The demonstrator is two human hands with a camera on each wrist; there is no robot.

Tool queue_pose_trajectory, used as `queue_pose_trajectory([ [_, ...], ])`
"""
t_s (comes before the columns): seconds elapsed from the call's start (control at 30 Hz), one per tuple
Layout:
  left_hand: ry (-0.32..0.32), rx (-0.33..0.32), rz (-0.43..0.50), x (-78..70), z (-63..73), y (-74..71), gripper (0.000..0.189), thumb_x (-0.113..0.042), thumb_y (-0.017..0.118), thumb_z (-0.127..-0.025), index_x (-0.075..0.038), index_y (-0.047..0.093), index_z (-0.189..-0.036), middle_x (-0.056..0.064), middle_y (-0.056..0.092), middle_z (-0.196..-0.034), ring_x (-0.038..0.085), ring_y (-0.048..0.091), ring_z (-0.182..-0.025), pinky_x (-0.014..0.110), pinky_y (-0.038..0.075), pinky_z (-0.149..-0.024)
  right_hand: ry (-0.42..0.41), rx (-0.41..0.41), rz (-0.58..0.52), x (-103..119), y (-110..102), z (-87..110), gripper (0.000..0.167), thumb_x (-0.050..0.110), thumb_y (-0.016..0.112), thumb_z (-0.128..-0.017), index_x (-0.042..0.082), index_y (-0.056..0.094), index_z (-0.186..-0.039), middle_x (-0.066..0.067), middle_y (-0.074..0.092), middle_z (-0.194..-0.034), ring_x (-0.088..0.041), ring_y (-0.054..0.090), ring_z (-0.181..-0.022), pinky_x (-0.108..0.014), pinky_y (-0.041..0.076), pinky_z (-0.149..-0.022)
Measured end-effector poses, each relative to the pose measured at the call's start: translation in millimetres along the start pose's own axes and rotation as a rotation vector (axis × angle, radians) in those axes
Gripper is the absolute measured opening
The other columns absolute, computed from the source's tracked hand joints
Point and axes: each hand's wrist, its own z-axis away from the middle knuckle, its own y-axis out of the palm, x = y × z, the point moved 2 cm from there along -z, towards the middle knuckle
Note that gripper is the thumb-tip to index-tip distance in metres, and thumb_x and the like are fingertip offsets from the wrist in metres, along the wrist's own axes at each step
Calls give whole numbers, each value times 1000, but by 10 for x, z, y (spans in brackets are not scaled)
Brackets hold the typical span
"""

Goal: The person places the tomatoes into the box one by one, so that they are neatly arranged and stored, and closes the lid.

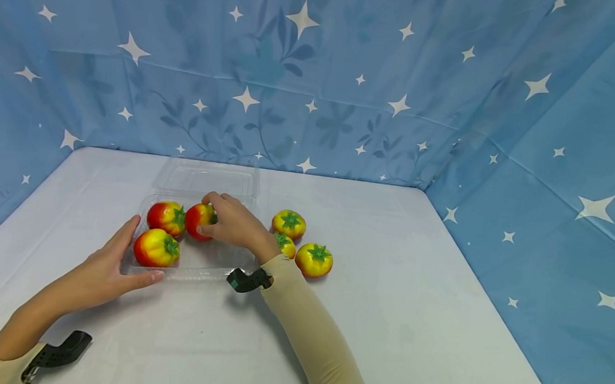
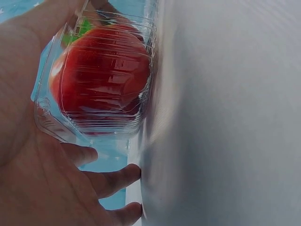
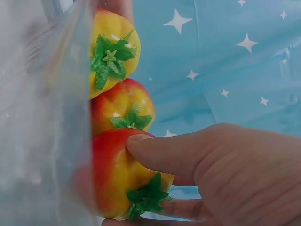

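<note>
My right hand [image 1: 234, 223] holds a red-and-yellow tomato [image 1: 197, 221] inside a clear plastic container [image 1: 202, 275]. Its thumb presses the tomato's side in the right wrist view, with fingers behind the fruit [image 3: 120, 174]. Two more tomatoes, one at the back [image 1: 164, 216] and one in front [image 1: 152, 247], sit in the container's left part, green leaves turned right. My left hand [image 1: 103, 267] rests at the container's front left corner, thumb along the front and fingers spread along the left side. Through the clear wall in the left wrist view, a red tomato [image 2: 103, 70] shows.
Right of the container, three yellow-red tomatoes lie grouped: one behind [image 1: 289, 222], one partly hidden by my right wrist [image 1: 286, 247], one in front [image 1: 314, 260]. The container's lid [image 1: 205, 178] lies folded back on the white table [image 1: 411, 304]. A blue star-patterned curtain [image 1: 337, 53] surrounds the table.
</note>
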Motion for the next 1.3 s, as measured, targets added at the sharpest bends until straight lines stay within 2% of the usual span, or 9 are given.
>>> queue_pose_trajectory([
  [0.17,0,-1,1,14,-4,8,125,-47,77,-95,0,-12,-169,40,-1,-170,66,14,-151,89,26,-103,9,-3,-13,-4,18,-5,55,26,79,-100,9,55,-147,-8,63,-135,-14,57,-113,-20,55,-97],
  [0.67,1,-7,10,44,-7,26,127,-49,78,-94,-2,-13,-169,38,-2,-171,65,13,-152,88,26,-104,3,17,23,-15,-2,21,64,27,77,-101,8,50,-156,-10,59,-146,-18,58,-124,-29,55,-105],
  [0.87,4,-9,17,46,-6,31,127,-49,78,-95,-2,-13,-169,38,-3,-171,65,12,-152,88,26,-104,2,4,7,-23,11,14,58,23,78,-100,9,53,-151,-8,61,-141,-17,58,-120,-25,55,-102],
  [1.0,2,-6,21,51,-13,26,127,-49,78,-95,-3,-14,-169,37,-4,-172,64,11,-153,88,25,-104,-15,-6,4,-25,38,3,55,26,79,-100,11,54,-147,-7,62,-137,-16,58,-117,-22,54,-100],
  [1.3,9,-5,20,48,-26,20,126,-48,78,-95,-3,-14,-169,37,-4,-172,64,11,-153,88,25,-104,-62,104,-24,-49,25,20,56,23,74,-103,11,48,-152,-8,62,-139,-16,57,-121,-22,52,-104],
])
